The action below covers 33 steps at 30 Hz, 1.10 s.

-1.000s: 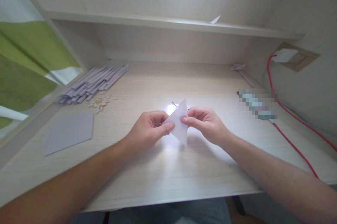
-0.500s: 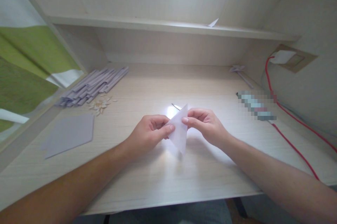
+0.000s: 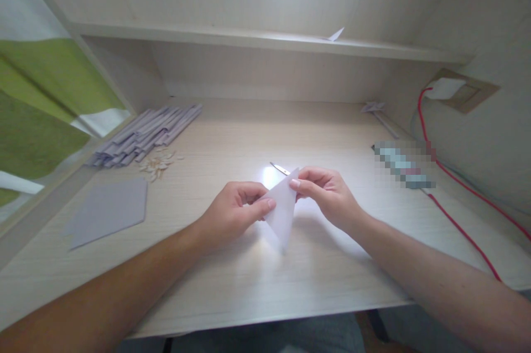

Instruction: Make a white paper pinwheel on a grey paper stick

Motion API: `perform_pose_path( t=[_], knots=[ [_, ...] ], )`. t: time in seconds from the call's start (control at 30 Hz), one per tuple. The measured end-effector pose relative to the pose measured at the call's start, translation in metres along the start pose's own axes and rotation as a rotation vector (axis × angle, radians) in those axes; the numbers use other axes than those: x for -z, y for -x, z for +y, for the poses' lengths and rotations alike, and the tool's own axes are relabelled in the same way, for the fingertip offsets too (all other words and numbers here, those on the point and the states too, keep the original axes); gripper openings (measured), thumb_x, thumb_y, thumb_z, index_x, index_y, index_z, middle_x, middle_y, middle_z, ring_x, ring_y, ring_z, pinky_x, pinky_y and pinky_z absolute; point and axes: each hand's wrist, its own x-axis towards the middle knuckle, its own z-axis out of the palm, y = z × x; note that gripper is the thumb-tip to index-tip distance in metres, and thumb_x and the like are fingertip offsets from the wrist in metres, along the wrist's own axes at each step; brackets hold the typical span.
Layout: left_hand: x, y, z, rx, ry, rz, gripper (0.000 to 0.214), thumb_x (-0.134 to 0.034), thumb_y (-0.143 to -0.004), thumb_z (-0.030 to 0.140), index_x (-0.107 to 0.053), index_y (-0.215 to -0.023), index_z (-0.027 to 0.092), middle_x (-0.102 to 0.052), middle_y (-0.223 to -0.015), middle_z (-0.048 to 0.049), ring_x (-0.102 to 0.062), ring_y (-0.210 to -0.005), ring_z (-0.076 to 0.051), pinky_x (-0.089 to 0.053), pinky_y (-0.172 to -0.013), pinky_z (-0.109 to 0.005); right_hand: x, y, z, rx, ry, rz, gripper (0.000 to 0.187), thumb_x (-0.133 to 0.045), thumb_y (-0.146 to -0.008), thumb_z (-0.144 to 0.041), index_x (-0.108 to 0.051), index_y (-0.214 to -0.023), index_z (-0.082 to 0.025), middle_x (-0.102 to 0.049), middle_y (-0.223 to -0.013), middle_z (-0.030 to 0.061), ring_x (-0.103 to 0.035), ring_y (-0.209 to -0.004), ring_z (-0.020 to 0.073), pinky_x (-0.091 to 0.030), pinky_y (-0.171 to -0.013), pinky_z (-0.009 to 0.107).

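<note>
A white sheet of paper, folded into a triangle, is held up over the desk between both hands. My left hand pinches its left corner, thumb on the near face. At the top corner, my right hand grips the paper between thumb and fingers. Just behind the paper lies a pair of scissors; only the blade part shows, and the rest is hidden by the paper and hands.
On the left are rolled paper tubes, small pale pieces and flat paper sheets. To the right lie a paper pinwheel, a blurred-out phone and a red cable. A folded paper scrap sits on the shelf.
My right thumb and fingers have shifted slightly up and right to the paper's top corner. The paper has tilted a little, and more of the scissors shows. My left hand keeps its grip.
</note>
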Motion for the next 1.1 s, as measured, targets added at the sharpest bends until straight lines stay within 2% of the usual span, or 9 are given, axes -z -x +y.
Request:
perform_pose_path(
  t=[0.47, 0.67, 0.73, 0.8, 0.87, 0.9, 0.93, 1.03, 1.1],
  knots=[
    [0.002, 0.000, -0.007, 0.038, 0.006, -0.019, 0.023, -0.066, -0.089, 0.033, -0.073, -0.077, 0.014, -0.063, -0.073, -0.0015, -0.056, -0.070, -0.014, -0.040, -0.066, -0.026, 0.004, -0.001, -0.001, 0.039, 0.018, 0.055, 0.023, -0.078, -0.083, -0.037, -0.075, -0.070, -0.018, -0.070, -0.065, 0.0020, -0.063, -0.062, 0.0142, -0.052, -0.062, 0.029],
    [0.002, -0.003, -0.009, 0.023, 0.033, -0.046, 0.023, -0.068, -0.088, 0.033, -0.073, -0.076, 0.014, -0.062, -0.069, -0.0009, -0.055, -0.067, -0.014, -0.039, -0.064, -0.025, 0.000, -0.002, 0.003, 0.009, 0.000, 0.039, 0.029, -0.077, -0.083, -0.043, -0.073, -0.070, -0.017, -0.069, -0.064, 0.0013, -0.063, -0.060, 0.0135, -0.051, -0.062, 0.028],
    [0.001, -0.004, -0.010, 0.015, 0.043, -0.038, 0.025, -0.069, -0.087, 0.035, -0.073, -0.076, 0.014, -0.063, -0.069, -0.0011, -0.055, -0.066, -0.014, -0.039, -0.063, -0.025, 0.006, -0.008, 0.001, 0.019, 0.049, 0.030, 0.033, -0.076, -0.084, -0.047, -0.073, -0.072, -0.017, -0.070, -0.066, 0.0022, -0.065, -0.062, 0.0143, -0.053, -0.063, 0.028],
    [0.000, -0.005, -0.012, 0.008, 0.042, -0.020, 0.027, -0.069, -0.087, 0.037, -0.072, -0.075, 0.013, -0.063, -0.068, -0.0010, -0.054, -0.065, -0.013, -0.038, -0.062, -0.025, 0.029, -0.018, -0.005, 0.042, 0.201, 0.050, 0.040, -0.070, -0.087, -0.055, -0.075, -0.079, -0.016, -0.075, -0.078, 0.0070, -0.070, -0.072, 0.0175, -0.056, -0.071, 0.031],
    [0.000, -0.006, -0.014, 0.009, 0.041, -0.004, 0.027, -0.069, -0.087, 0.037, -0.072, -0.075, 0.013, -0.062, -0.067, -0.0008, -0.053, -0.064, -0.013, -0.038, -0.062, -0.025, 0.069, -0.029, -0.012, 0.054, 0.557, 0.240, 0.041, -0.070, -0.087, -0.054, -0.077, -0.097, -0.015, -0.078, -0.095, 0.0112, -0.073, -0.088, 0.0211, -0.057, -0.081, 0.033],
    [0.001, -0.006, -0.015, 0.013, 0.035, 0.005, 0.027, -0.069, -0.087, 0.037, -0.072, -0.076, 0.013, -0.062, -0.067, -0.0008, -0.053, -0.064, -0.013, -0.038, -0.062, -0.025, 0.093, -0.034, -0.016, -0.040, 0.811, 0.362, 0.043, -0.072, -0.086, -0.051, -0.076, -0.110, -0.016, -0.077, -0.108, 0.0123, -0.073, -0.098, 0.0225, -0.056, -0.087, 0.032],
    [0.001, -0.006, -0.016, 0.014, 0.022, 0.012, 0.027, -0.068, -0.088, 0.037, -0.072, -0.076, 0.012, -0.063, -0.068, -0.0011, -0.053, -0.065, -0.013, -0.038, -0.063, -0.025, 0.120, -0.038, -0.019, -0.211, 1.054, 0.472, 0.048, -0.073, -0.085, -0.050, -0.073, -0.120, -0.018, -0.075, -0.118, 0.0120, -0.071, -0.108, 0.0236, -0.054, -0.092, 0.031],
    [0.003, -0.006, -0.019, 0.010, -0.011, 0.016, 0.028, -0.067, -0.089, 0.038, -0.072, -0.079, 0.012, -0.064, -0.071, -0.0021, -0.054, -0.068, -0.014, -0.038, -0.064, -0.026, 0.192, -0.040, -0.021, -0.485, 1.227, 0.615, 0.055, -0.084, -0.073, -0.035, -0.073, -0.115, -0.002, -0.069, -0.122, 0.0284, -0.065, -0.119, 0.0428, -0.052, -0.096, 0.046],
    [0.003, -0.006, -0.020, 0.003, -0.008, 0.004, 0.029, -0.066, -0.090, 0.039, -0.072, -0.081, 0.013, -0.065, -0.074, -0.0023, -0.055, -0.069, -0.014, -0.038, -0.064, -0.027, 0.224, -0.035, -0.017, -0.618, 1.269, 0.643, 0.055, -0.087, -0.068, -0.037, -0.075, -0.106, 0.001, -0.071, -0.113, 0.0307, -0.067, -0.112, 0.0471, -0.053, -0.091, 0.049]
  ],
)
